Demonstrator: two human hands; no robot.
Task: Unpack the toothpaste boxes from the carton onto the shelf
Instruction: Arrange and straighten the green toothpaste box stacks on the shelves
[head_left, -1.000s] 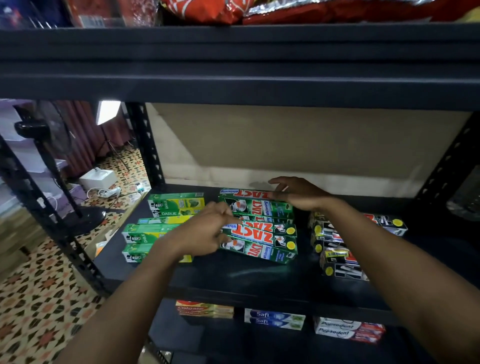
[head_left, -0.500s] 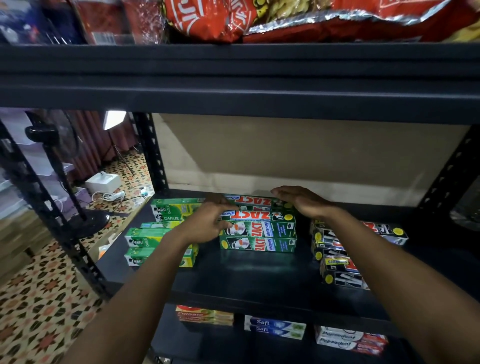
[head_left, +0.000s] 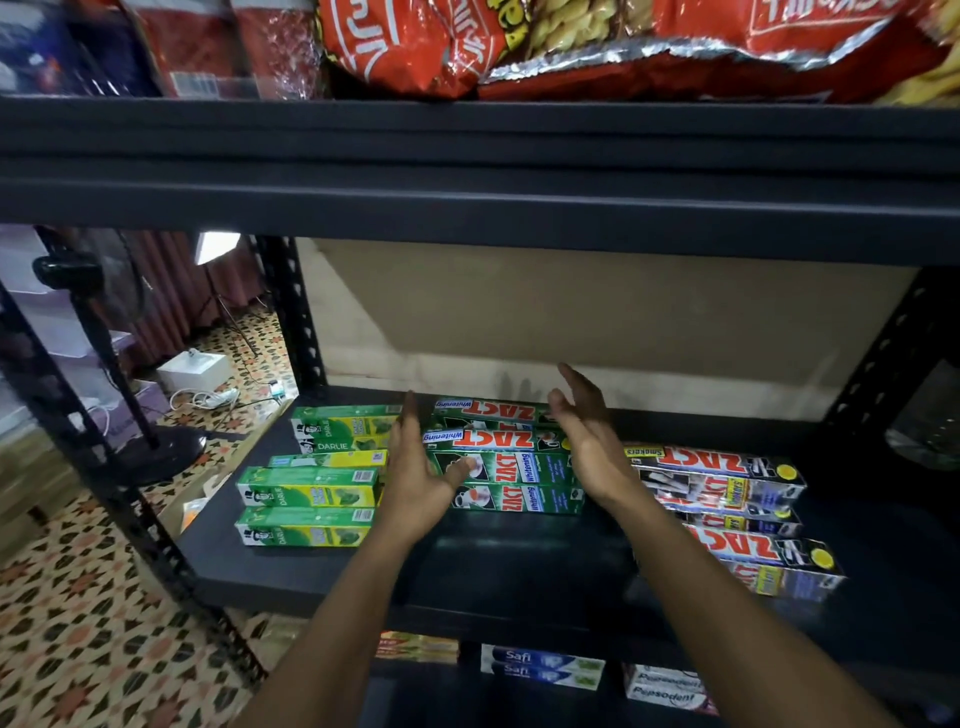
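A stack of green Zact whitening boxes (head_left: 511, 478) lies in the middle of the black shelf (head_left: 519, 571). My left hand (head_left: 415, 478) stands flat against the stack's left end, fingers straight. My right hand (head_left: 592, 441) stands flat at the stack's right end, fingers straight and raised. Neither hand holds a box. Green and yellow Darlie boxes (head_left: 311, 488) lie in rows to the left. Black and red Zact Smokers boxes (head_left: 727, 504) lie to the right. The carton is out of view.
The upper shelf (head_left: 467, 171) hangs close overhead with red snack bags (head_left: 467, 41) on it. Safi boxes (head_left: 540, 665) and Pepsodent boxes (head_left: 665, 686) sit on the lower shelf. A fan (head_left: 98, 312) stands on the patterned floor at left.
Both hands have come off the top of the green Zact stack and turned flat to its two ends. The stack now sits squared up instead of fanned out.
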